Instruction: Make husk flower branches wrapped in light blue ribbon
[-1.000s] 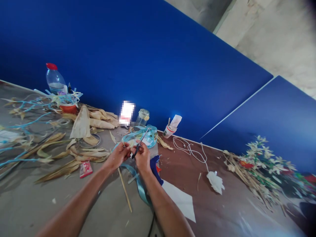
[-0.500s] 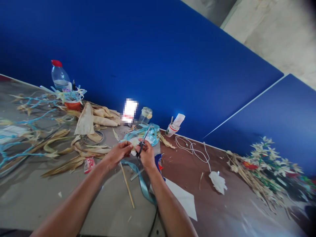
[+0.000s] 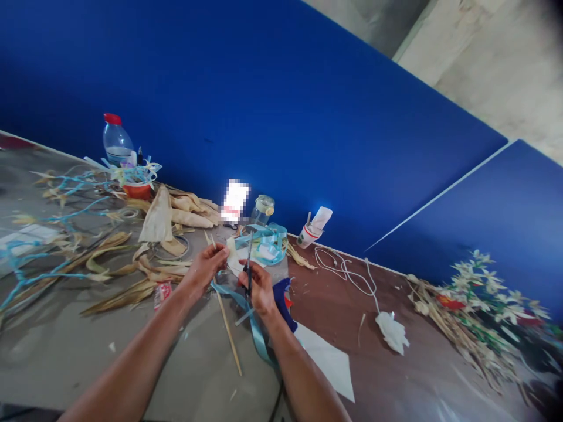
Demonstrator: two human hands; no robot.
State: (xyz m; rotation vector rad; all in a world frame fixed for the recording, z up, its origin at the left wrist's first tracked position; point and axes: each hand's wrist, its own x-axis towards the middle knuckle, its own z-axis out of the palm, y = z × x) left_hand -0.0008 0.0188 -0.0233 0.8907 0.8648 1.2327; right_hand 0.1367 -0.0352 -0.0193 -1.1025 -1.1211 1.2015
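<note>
My right hand (image 3: 257, 286) is closed around a pair of scissors (image 3: 249, 266) with dark handles, its blades pointing up and away from me. To the left of it, my left hand (image 3: 211, 264) pinches a small pale strip of corn husk (image 3: 232, 252) at its fingertips. The strip stands up between the hands, close to the scissors but apart from the blades. Just beyond lies a loose coil of light blue ribbon (image 3: 275, 241), and a length of it runs down under my right wrist. A thin wooden stick (image 3: 229, 334) lies below my hands.
Dried husks (image 3: 156, 220) spread to the left, near a red-capped bottle (image 3: 118, 140) and an orange pot (image 3: 137, 191). A glass jar (image 3: 263, 210), a paper cup (image 3: 308, 234) and a white cable (image 3: 347, 269) are along the blue partition (image 3: 264, 105). White flowers (image 3: 479, 278) lie at right.
My hands have drawn slightly apart. The scissors have turned more upright, and the pale strip now shows raised in my left fingertips. The whole view has shifted a little.
</note>
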